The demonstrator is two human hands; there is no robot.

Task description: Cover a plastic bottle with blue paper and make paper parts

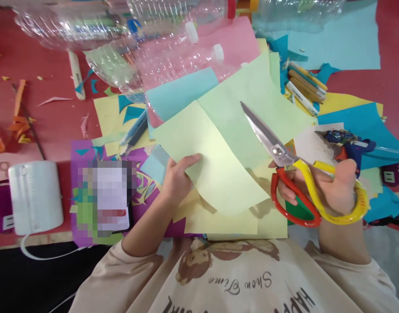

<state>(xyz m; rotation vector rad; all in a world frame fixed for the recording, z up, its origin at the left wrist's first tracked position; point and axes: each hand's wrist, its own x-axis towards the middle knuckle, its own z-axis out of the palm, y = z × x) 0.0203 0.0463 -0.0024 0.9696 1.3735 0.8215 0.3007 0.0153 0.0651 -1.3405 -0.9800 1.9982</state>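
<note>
My left hand (179,178) pinches the left edge of a pale yellow-green paper sheet (215,161), thumb on top and fingers hidden beneath. The sheet's right edge is curved, and it overlaps a larger light green sheet (241,108). In my right hand (330,187) is a pair of scissors (277,152) with one red and one yellow handle loop, my fingers through the loops. The blades look closed together and point up and left, apart from the sheet. Under both papers lie pale yellow sheets (225,224).
Clear plastic bottles (182,61) lie across the back. A phone (112,200) rests on purple paper at left, near a white device (36,195) with a cable. Markers (303,87) lie at right beside a glue gun (352,148). Paper scraps litter the red table (55,117).
</note>
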